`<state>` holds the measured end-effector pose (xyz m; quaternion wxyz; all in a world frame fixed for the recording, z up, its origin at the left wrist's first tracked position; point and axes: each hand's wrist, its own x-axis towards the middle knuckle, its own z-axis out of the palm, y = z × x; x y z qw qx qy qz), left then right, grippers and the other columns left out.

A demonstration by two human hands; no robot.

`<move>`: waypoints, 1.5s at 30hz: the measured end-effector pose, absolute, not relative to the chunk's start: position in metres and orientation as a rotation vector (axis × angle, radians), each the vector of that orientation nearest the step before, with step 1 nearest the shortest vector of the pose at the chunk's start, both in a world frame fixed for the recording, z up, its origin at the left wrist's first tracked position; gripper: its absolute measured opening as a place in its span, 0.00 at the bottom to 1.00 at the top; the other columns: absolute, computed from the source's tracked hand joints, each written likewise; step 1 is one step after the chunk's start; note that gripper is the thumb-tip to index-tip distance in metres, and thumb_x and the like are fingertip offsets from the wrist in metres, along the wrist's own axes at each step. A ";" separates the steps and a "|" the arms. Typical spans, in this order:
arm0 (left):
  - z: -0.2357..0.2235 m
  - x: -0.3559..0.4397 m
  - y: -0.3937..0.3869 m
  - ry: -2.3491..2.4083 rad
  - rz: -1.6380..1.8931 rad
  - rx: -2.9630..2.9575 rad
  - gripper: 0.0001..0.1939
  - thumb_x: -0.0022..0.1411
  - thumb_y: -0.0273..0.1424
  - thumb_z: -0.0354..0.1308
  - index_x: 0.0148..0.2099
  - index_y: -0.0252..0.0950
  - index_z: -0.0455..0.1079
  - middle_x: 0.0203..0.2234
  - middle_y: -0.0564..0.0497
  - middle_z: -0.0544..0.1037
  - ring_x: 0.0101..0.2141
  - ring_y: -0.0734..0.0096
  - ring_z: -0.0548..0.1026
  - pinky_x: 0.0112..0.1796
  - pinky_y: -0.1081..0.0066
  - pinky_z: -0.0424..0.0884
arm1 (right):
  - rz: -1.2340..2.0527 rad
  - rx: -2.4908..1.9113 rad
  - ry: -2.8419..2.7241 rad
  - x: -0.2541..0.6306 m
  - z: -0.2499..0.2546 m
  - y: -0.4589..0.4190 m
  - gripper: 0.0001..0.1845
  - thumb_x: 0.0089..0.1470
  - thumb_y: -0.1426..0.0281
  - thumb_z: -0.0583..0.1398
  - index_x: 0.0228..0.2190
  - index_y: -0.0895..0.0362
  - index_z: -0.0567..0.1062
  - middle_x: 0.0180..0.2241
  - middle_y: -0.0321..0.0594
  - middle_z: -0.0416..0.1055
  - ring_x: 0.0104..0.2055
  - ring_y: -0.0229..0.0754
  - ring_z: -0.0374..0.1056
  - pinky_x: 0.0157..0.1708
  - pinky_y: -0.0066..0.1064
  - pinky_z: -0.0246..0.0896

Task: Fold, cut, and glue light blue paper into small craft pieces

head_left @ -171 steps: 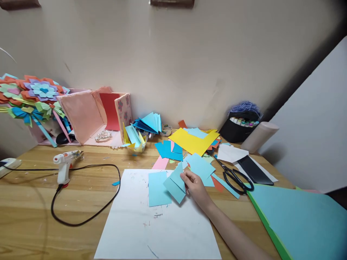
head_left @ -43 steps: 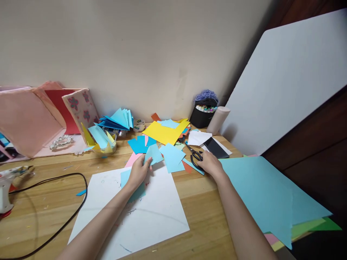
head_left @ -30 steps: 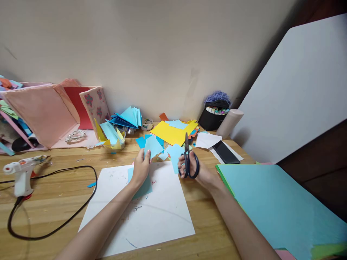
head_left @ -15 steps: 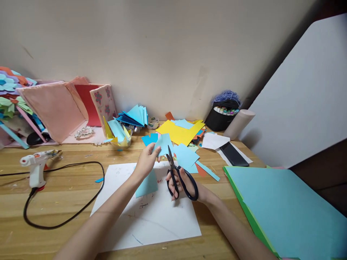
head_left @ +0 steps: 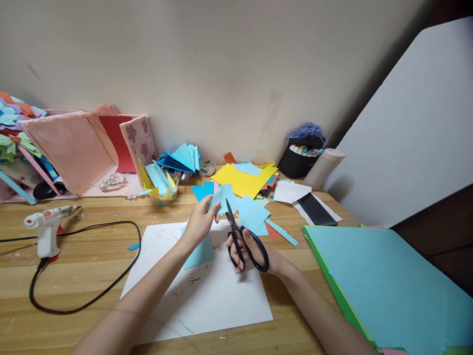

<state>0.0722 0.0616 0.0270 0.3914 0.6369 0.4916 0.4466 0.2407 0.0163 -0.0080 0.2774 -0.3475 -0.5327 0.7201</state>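
My left hand pinches a small light blue piece of paper between thumb and fingers, above the far edge of a white sheet. In my right hand is a pair of black-handled scissors, with fingers through the loops. The blades point up and away, and their tips lie at the lower right part of the held paper. Whether they are cutting into it I cannot tell. Another light blue square rests on the white sheet, partly hidden by my left forearm.
Yellow paper and light blue scraps lie behind my hands. A glue gun with a looping cord stands left. Large coloured sheets are stacked at right, near a black phone and a marker case.
The held paper is tilted slightly differently, and the scissor tips have shifted a little to the left. The whole view has moved slightly. Both hands keep their hold.
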 end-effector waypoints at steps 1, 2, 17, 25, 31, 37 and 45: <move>0.027 0.072 0.061 1.247 1.130 1.618 0.12 0.59 0.38 0.47 0.38 0.36 0.65 0.15 0.57 0.63 0.21 0.74 0.63 0.28 0.75 0.60 | 1.928 -0.933 -1.436 0.241 -0.008 0.016 0.37 0.46 0.40 0.41 0.37 0.59 0.66 0.18 0.32 0.61 0.16 0.32 0.58 0.26 0.34 0.67; 0.027 0.072 0.061 1.246 1.125 1.619 0.12 0.59 0.38 0.47 0.37 0.36 0.65 0.15 0.57 0.63 0.21 0.74 0.63 0.27 0.75 0.60 | 1.919 -0.936 -1.444 0.241 -0.009 0.016 0.37 0.46 0.40 0.41 0.36 0.59 0.66 0.18 0.32 0.61 0.16 0.32 0.58 0.25 0.34 0.67; 0.034 0.074 0.058 1.263 1.138 1.620 0.10 0.59 0.36 0.48 0.34 0.35 0.63 0.16 0.57 0.62 0.21 0.75 0.62 0.26 0.75 0.59 | 1.660 -1.117 -1.572 0.237 0.006 0.008 0.27 0.49 0.45 0.47 0.29 0.58 0.62 0.17 0.29 0.59 0.16 0.30 0.57 0.17 0.22 0.58; 0.026 0.072 0.064 1.252 1.155 1.541 0.13 0.58 0.38 0.50 0.39 0.34 0.65 0.19 0.56 0.66 0.21 0.76 0.62 0.24 0.76 0.59 | 1.614 -1.186 -1.532 0.232 0.003 0.008 0.26 0.47 0.44 0.50 0.26 0.57 0.60 0.14 0.28 0.59 0.12 0.30 0.55 0.11 0.22 0.56; 0.037 0.077 0.056 1.234 1.125 1.490 0.12 0.57 0.37 0.51 0.40 0.34 0.65 0.18 0.57 0.64 0.20 0.78 0.62 0.24 0.76 0.59 | 1.683 -1.076 -1.477 0.227 -0.002 0.008 0.35 0.39 0.36 0.44 0.28 0.57 0.60 0.13 0.28 0.59 0.12 0.31 0.57 0.14 0.24 0.58; 0.043 0.080 0.051 1.237 1.123 1.495 0.11 0.57 0.36 0.51 0.38 0.34 0.65 0.17 0.58 0.64 0.20 0.77 0.62 0.24 0.76 0.58 | 1.601 -1.092 -1.502 0.227 -0.001 0.006 0.33 0.41 0.38 0.47 0.27 0.57 0.60 0.14 0.28 0.59 0.12 0.30 0.57 0.14 0.23 0.57; 0.043 0.077 0.053 1.244 1.088 1.458 0.14 0.56 0.38 0.51 0.41 0.34 0.64 0.14 0.59 0.61 0.19 0.77 0.61 0.24 0.76 0.55 | 1.562 -1.163 -1.500 0.228 -0.006 0.008 0.28 0.45 0.42 0.49 0.27 0.56 0.60 0.13 0.27 0.58 0.11 0.30 0.54 0.09 0.20 0.51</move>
